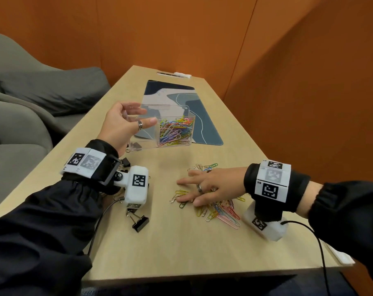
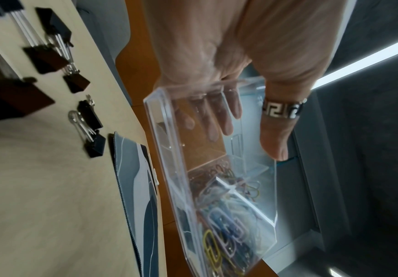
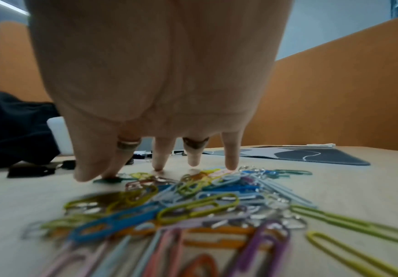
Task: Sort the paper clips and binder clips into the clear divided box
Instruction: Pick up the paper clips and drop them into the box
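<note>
Clear divided box (image 1: 174,133), tilted, near end lifted off the wooden table (image 1: 181,242); far end over the patterned desk mat (image 1: 204,129). Left hand (image 1: 121,127) grips the box's left end: thumb on the near wall, fingers (image 2: 217,120) seen through the plastic on the far side. Ring on the thumb (image 2: 282,110).

Right compartment holds a heap of coloured paper clips (image 1: 176,130). Left compartment: a couple of dark binder clips (image 1: 136,145) at the bottom, partly hidden by the hand.

Right hand (image 1: 209,186) lies spread, palm down, fingers straight, over the loose paper clips (image 1: 219,210) on the table near the right edge. Wrist view shows fingertips (image 3: 231,165) touching down among the clips (image 3: 193,206); nothing pinched. Hands well apart.

More paper clips (image 1: 204,167) scattered just beyond the right hand. Black binder clips on the table under the left wrist: one large (image 1: 139,223) near the camera mount, several more (image 2: 58,56) in the left wrist view.

Grey sofa (image 1: 31,99) left of the table. Orange partition walls (image 1: 288,60) behind and to the right.
</note>
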{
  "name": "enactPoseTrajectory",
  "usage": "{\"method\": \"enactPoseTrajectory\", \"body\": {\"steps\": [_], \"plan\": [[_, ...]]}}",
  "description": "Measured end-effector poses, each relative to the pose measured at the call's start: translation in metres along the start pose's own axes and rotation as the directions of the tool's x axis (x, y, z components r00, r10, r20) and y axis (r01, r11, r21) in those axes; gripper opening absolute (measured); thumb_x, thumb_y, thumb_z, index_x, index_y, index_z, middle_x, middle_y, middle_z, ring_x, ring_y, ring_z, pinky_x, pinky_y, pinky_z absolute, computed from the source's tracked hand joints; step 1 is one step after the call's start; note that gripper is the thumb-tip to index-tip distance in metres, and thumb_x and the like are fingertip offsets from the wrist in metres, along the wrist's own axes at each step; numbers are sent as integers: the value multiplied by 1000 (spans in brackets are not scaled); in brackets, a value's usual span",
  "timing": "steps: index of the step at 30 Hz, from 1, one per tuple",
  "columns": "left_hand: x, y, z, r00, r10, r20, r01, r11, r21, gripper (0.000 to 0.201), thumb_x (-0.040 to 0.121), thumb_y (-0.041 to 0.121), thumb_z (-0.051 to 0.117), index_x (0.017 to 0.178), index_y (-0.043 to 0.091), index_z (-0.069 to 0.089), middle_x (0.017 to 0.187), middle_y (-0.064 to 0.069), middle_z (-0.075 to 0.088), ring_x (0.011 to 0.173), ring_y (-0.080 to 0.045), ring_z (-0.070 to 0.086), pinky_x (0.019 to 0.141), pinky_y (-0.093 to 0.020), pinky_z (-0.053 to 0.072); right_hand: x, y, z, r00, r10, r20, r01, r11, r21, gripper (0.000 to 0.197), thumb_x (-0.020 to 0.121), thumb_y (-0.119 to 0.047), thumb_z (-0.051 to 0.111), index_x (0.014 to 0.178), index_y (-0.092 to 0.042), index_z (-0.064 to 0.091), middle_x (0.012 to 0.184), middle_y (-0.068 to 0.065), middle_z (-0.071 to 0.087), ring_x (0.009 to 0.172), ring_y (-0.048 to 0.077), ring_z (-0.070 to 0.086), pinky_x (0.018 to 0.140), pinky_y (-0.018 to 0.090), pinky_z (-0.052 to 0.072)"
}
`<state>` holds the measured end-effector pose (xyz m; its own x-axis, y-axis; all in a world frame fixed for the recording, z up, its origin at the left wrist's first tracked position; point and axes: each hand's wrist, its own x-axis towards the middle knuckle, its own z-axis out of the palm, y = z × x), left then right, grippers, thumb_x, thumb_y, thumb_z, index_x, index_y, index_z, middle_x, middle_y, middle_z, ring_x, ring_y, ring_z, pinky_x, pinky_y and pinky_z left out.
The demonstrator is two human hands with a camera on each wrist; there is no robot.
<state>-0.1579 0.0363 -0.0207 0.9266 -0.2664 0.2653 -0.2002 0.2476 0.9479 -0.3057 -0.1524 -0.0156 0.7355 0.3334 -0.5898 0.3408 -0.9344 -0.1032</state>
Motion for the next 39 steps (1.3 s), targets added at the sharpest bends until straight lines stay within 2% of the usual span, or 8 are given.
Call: {"method": "enactPoseTrajectory", "body": {"steps": [6,9,13,17,20,25,29,39], "plan": [[0,-2,1,1000,-5,19,5,1000,6,48,65,9,79,104,18,52,99,2,62,89,-9,61,76,-26,47,-21,18,-1,983,46,-179,8,956,292,37,95,-37,46,132,-37,50,151,-18,28,142,2,18,117,27,16],[0,-3,1,1000,-8,27,8,1000,5,49,62,12,80,101,21,52,98,3,62,90,-9,61,77,-27,48,-27,9,3,973,22,-228,72,914,398,26,92,-34,54,109,-23,70,113,-3,64,104,7,58,92,21,43],[0,-3,1,1000,-5,31,4,1000,9,47,64,11,79,101,22,52,99,3,63,92,-11,61,79,-29,48,-26,0,8,1000,13,5,-13,830,558,28,96,-29,49,85,-15,70,74,-1,68,59,6,61,61,19,49],[-2,-1,3,999,-5,46,5,1000,8,50,56,17,80,97,25,53,99,3,63,93,-11,61,81,-31,47,-16,9,6,997,75,-10,-57,828,558,26,96,-30,49,88,-16,69,73,-4,65,64,10,59,75,36,52],[-2,-2,2,999,-1,44,1,1000,11,45,64,10,79,97,24,52,99,3,62,93,-11,61,85,-33,49,-16,24,-5,987,146,-73,-75,801,594,25,94,-32,51,83,-18,69,74,-3,67,62,9,58,71,26,51],[-1,-2,3,999,6,50,-6,1000,6,45,64,9,78,98,23,52,100,1,62,93,-11,61,83,-31,49,1,54,-18,807,398,-436,-151,853,500,33,97,-35,44,107,-14,67,99,-2,64,81,12,53,70,17,43],[-1,-3,3,999,18,43,-17,1000,-11,44,65,5,77,95,23,52,97,2,61,88,-10,61,77,-26,48,16,62,-19,875,409,-257,-264,851,455,43,96,-42,42,128,-15,55,122,-1,58,103,14,54,83,22,43],[-1,-3,3,998,26,55,-26,1000,0,43,66,6,77,96,24,52,98,2,62,87,-9,62,77,-26,48,-13,36,-4,956,270,-112,-205,893,401,41,83,-36,66,115,-13,55,99,-7,48,88,9,47,84,23,43]]}}
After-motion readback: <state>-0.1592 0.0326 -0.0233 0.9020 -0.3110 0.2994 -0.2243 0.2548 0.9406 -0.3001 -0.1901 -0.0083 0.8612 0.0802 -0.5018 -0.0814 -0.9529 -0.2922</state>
